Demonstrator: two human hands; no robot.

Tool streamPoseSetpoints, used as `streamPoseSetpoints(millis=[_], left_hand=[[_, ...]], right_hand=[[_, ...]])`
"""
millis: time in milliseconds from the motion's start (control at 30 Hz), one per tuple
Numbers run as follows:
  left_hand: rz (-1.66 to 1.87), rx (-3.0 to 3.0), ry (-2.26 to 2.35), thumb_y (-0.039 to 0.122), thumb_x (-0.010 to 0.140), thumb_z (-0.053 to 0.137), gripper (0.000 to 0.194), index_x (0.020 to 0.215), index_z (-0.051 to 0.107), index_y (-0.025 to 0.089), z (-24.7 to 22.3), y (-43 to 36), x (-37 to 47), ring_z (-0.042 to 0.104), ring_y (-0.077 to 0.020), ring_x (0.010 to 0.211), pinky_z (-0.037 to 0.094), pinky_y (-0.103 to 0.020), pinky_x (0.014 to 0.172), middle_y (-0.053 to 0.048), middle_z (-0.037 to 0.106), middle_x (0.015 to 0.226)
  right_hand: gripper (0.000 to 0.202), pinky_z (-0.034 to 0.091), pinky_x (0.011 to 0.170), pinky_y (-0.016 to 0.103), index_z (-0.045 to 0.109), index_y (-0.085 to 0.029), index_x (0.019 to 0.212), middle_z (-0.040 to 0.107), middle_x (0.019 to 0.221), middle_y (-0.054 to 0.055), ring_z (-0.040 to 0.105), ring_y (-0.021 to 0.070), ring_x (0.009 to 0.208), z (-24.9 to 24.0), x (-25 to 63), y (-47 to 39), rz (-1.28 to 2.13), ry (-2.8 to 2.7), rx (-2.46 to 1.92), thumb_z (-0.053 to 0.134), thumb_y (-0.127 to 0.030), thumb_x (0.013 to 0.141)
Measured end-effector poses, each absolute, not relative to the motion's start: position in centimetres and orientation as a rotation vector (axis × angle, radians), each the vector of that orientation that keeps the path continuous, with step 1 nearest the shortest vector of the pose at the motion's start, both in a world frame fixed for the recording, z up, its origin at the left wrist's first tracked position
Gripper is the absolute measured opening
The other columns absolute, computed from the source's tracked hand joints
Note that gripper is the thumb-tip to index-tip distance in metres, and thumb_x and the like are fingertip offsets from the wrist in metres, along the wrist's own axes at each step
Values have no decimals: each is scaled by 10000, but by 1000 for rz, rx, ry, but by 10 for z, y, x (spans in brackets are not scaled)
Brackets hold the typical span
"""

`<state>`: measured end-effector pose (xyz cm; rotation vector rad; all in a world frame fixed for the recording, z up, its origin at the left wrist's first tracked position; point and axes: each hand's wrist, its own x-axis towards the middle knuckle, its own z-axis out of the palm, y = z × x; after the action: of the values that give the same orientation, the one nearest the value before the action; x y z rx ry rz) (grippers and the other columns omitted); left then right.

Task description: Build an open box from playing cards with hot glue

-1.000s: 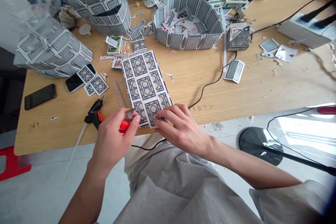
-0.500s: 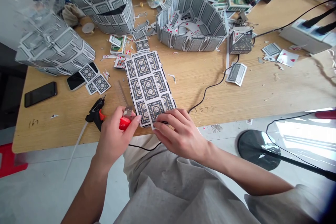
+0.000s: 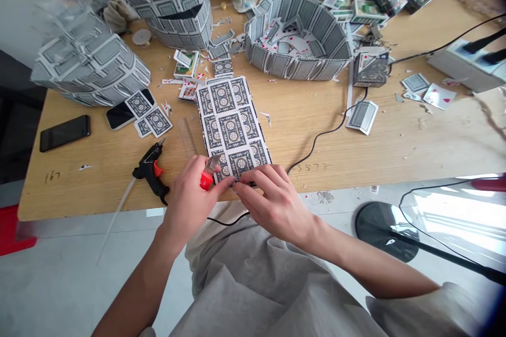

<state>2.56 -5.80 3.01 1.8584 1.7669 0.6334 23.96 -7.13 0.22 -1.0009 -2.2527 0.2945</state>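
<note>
A flat panel of patterned playing cards [image 3: 233, 129] lies on the table in front of me, backs up, its near end at the table edge. My left hand [image 3: 193, 189] is closed around a small red tool with a grey metal end [image 3: 206, 179]; its exact kind is unclear. The thumb of that hand reaches the panel's near edge. My right hand [image 3: 272, 195] is closed at the same edge, its bent fingertips pinching the card there and almost meeting the left thumb. The fingers partly hide that edge.
A black glue gun [image 3: 152, 168] lies left of the panel, near a clear ruler [image 3: 186, 137] and a dark phone [image 3: 65, 133]. Behind stand a card-walled basket [image 3: 296, 66] and stacked card baskets [image 3: 90, 73]. A black cable [image 3: 316, 139] crosses the table at right.
My left hand has moved right with the red tool, its thumb now at the panel's near edge beside my right fingertips. The near edge card now sits flush. The view has shifted slightly.
</note>
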Motion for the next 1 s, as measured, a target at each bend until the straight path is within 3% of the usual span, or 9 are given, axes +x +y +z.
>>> streamPoseSetpoints(millis=[267, 533, 1000], left_hand=[[595, 1784, 1779, 482, 957, 791, 312, 913, 585, 252, 31, -57, 25, 675, -211, 899, 492, -312, 803, -4, 696, 963], [439, 1710, 1834, 493, 953, 772, 364, 859, 514, 255, 37, -54, 27, 665, -234, 901, 458, -326, 760, -11, 677, 943], [340, 1778, 1830, 470, 984, 745, 350, 876, 484, 263, 39, -52, 26, 662, -232, 873, 430, -322, 708, -5, 648, 941]], right_hand=[[267, 477, 826, 386, 730, -111, 1129, 742, 1032, 118, 587, 244, 928, 9, 245, -60, 398, -2339, -839, 463, -116, 1141], [239, 546, 852, 369, 718, -115, 1166, 739, 1094, 129, 597, 238, 968, 1, 249, -46, 596, -2280, -688, 487, -73, 1117], [249, 600, 899, 389, 720, -127, 1166, 759, 1148, 149, 630, 242, 1013, -4, 251, -41, 581, -2276, -596, 478, -86, 1123]])
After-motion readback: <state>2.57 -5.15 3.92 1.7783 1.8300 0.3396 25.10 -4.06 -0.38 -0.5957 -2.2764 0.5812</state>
